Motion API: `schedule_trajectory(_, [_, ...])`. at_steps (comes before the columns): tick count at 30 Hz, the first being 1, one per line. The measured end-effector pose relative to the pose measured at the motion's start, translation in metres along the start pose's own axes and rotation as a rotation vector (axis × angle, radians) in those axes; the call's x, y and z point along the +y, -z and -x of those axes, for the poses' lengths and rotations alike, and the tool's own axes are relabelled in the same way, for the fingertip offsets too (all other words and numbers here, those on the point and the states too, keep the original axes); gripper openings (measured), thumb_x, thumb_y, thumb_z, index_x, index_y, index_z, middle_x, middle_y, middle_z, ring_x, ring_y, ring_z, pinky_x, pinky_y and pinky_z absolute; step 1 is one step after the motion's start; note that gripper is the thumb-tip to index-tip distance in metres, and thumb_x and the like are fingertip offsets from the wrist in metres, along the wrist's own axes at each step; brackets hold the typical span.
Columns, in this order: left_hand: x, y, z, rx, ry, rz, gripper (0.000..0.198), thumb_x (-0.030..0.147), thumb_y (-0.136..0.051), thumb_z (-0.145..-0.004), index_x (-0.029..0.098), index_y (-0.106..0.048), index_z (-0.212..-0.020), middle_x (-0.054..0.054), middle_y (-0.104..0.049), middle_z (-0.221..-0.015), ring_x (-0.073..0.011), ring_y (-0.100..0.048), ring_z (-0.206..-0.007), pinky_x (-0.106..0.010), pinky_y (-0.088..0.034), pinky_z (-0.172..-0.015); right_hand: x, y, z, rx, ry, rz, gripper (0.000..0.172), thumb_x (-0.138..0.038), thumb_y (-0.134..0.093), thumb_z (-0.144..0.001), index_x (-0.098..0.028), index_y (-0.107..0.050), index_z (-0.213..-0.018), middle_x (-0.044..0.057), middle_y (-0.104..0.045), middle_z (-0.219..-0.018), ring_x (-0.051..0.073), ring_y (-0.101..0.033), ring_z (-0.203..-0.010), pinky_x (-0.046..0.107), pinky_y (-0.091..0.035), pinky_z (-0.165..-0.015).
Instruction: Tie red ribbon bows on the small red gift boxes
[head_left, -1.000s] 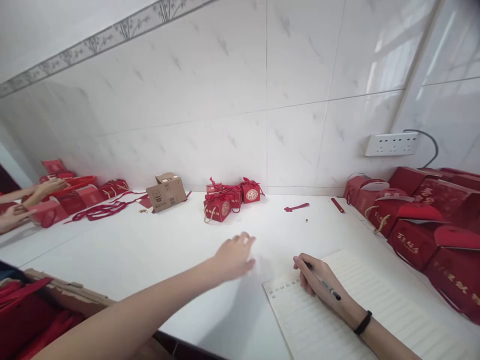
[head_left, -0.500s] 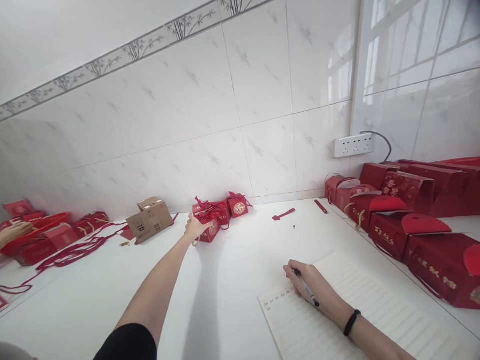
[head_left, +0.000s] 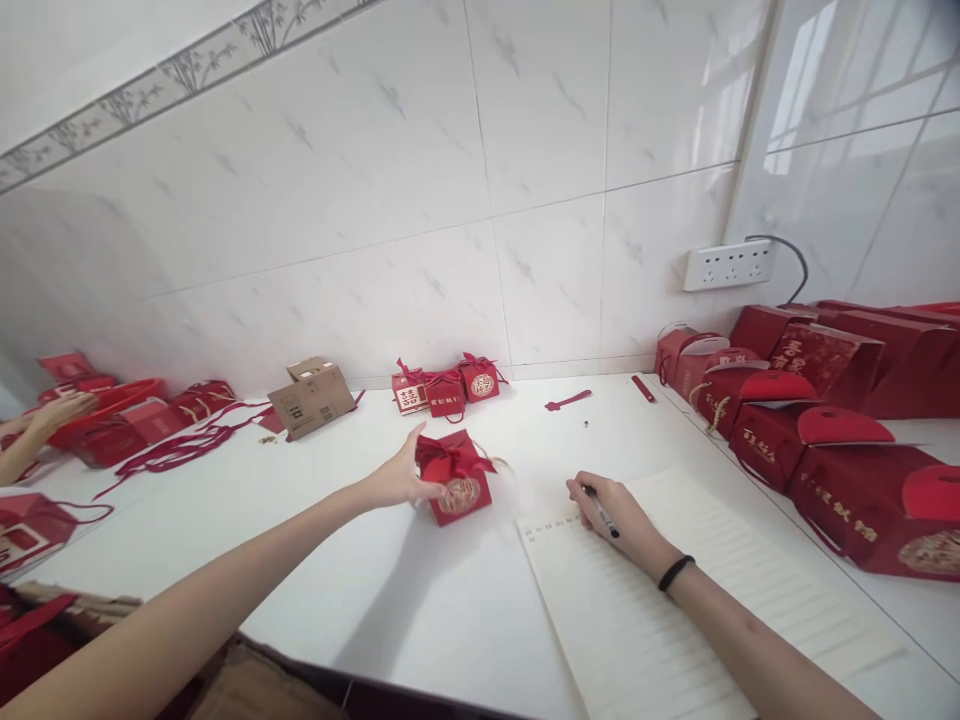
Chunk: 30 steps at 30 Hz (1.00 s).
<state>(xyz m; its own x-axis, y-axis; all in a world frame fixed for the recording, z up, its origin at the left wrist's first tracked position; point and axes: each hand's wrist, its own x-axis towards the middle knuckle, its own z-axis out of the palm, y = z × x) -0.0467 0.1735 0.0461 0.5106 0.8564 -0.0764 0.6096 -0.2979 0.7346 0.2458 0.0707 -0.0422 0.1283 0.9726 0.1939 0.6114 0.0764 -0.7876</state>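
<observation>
My left hand [head_left: 401, 474] grips a small red gift box [head_left: 459, 492] by its side, thumb across the front near a gold round emblem. A red ribbon bow tops the box, and a pale cord loop shows at its right. Closed round a pen [head_left: 602, 512], my right hand [head_left: 611, 515] rests on the lined notebook [head_left: 720, 580]. A short row of handwritten characters runs along the page's upper left edge. Against the wall stand small red gift boxes [head_left: 444, 396], also tied with ribbon.
Larger red boxes [head_left: 847, 510] line the right side under a power strip [head_left: 727, 266]. A cardboard box [head_left: 313, 402], red ribbons [head_left: 176, 440] and a red basket [head_left: 112, 415] with another person's hand [head_left: 71, 410] are at left. A red key-shaped strip [head_left: 568, 401] lies near the wall.
My left hand has brought one small gift box away from the wall, toward me and to the right. My right hand stays on the notebook with the pen. The view has shifted.
</observation>
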Motion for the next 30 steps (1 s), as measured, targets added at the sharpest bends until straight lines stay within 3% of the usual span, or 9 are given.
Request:
schedule_trajectory(5, [0.031, -0.023, 0.051, -0.227, -0.057, -0.074, 0.118, 0.037, -0.071, -0.063, 0.018, 0.015, -0.142, -0.018, -0.045, -0.133, -0.0254, -0.048, -0.12, -0.039, -0.044, -0.095, 0.0, 0.0, 0.002, 0.003, 0.053, 0.03, 0.031, -0.041, -0.033, -0.086, -0.022, -0.039, -0.062, -0.002, -0.051, -0.049, 0.014, -0.047, -0.046, 0.027, -0.035, -0.053])
schedule_trajectory(11, [0.054, -0.052, 0.07, -0.095, -0.061, -0.298, 0.113, 0.06, -0.061, -0.066, 0.013, 0.006, -0.144, -0.021, -0.008, -0.149, -0.0324, -0.02, -0.136, -0.044, -0.035, -0.102, -0.001, 0.004, 0.008, 0.12, 0.077, 0.029, 0.028, -0.047, -0.04, -0.083, -0.021, -0.045, -0.072, -0.003, -0.049, -0.049, 0.015, -0.047, -0.047, 0.027, -0.036, -0.052])
schedule_trajectory(14, [0.051, -0.054, 0.07, -0.077, -0.052, -0.278, 0.098, 0.064, -0.046, -0.076, 0.012, 0.001, -0.144, -0.022, -0.025, -0.145, -0.0314, -0.03, -0.132, -0.044, -0.035, -0.101, -0.001, 0.007, 0.012, 0.167, 0.072, 0.013, 0.025, -0.046, -0.043, -0.083, -0.021, -0.046, -0.082, -0.002, -0.053, -0.056, 0.015, -0.051, -0.05, 0.026, -0.039, -0.053])
schedule_trajectory(16, [0.046, -0.049, 0.067, -0.05, -0.044, -0.222, 0.087, 0.06, -0.043, -0.08, 0.015, -0.004, -0.144, -0.018, -0.049, -0.129, -0.0279, -0.05, -0.116, -0.041, -0.042, -0.093, 0.001, 0.008, 0.014, 0.211, 0.083, 0.01, 0.023, -0.043, -0.043, -0.084, -0.02, -0.046, -0.089, -0.001, -0.055, -0.062, 0.015, -0.052, -0.052, 0.026, -0.041, -0.055])
schedule_trajectory(18, [0.041, -0.043, 0.064, -0.025, -0.06, -0.199, 0.072, 0.055, -0.044, -0.081, 0.019, -0.022, -0.139, -0.011, -0.061, -0.111, -0.0234, -0.06, -0.096, -0.036, -0.046, -0.084, 0.004, 0.009, 0.014, 0.253, 0.131, 0.044, 0.021, -0.036, -0.042, -0.085, -0.019, -0.046, -0.096, 0.001, -0.057, -0.069, 0.016, -0.054, -0.057, 0.028, -0.044, -0.059])
schedule_trajectory(21, [0.036, -0.035, 0.059, -0.025, -0.132, -0.214, 0.045, 0.048, -0.045, -0.083, 0.02, -0.05, -0.118, -0.006, -0.063, -0.101, -0.0191, -0.06, -0.086, -0.031, -0.047, -0.077, 0.011, 0.009, 0.012, 0.255, 0.271, 0.195, 0.025, -0.017, -0.036, -0.084, -0.015, -0.05, -0.105, 0.009, -0.059, -0.084, 0.02, -0.057, -0.078, 0.033, -0.046, -0.073])
schedule_trajectory(26, [0.035, -0.032, 0.06, -0.027, -0.21, -0.214, 0.037, 0.04, -0.046, -0.083, 0.019, -0.051, -0.112, -0.003, -0.061, -0.086, -0.0158, -0.058, -0.077, -0.029, -0.047, -0.072, 0.022, 0.005, 0.013, 0.105, 0.338, 0.54, 0.041, 0.0, -0.034, -0.077, -0.016, -0.06, -0.105, 0.014, -0.058, -0.097, 0.027, -0.052, -0.1, 0.039, -0.044, -0.084])
schedule_trajectory(28, [0.037, -0.033, 0.061, 0.024, -0.32, -0.299, 0.032, 0.034, -0.051, -0.08, 0.018, -0.053, -0.107, -0.005, -0.057, -0.094, -0.016, -0.057, -0.084, -0.03, -0.047, -0.077, 0.022, 0.006, 0.015, 0.142, 0.288, 0.601, 0.046, 0.002, -0.034, -0.076, -0.017, -0.059, -0.11, 0.016, -0.055, -0.109, 0.029, -0.049, -0.108, 0.043, -0.042, -0.086])
schedule_trajectory(30, [0.039, -0.035, 0.062, 0.062, -0.479, -0.377, 0.025, 0.027, -0.053, -0.077, 0.017, -0.055, -0.1, -0.006, -0.053, -0.1, -0.0163, -0.054, -0.091, -0.03, -0.045, -0.083, 0.016, 0.007, 0.017, 0.212, 0.273, 0.551, 0.04, -0.003, -0.035, -0.079, -0.016, -0.058, -0.11, 0.017, -0.053, -0.115, 0.03, -0.047, -0.111, 0.045, -0.041, -0.087])
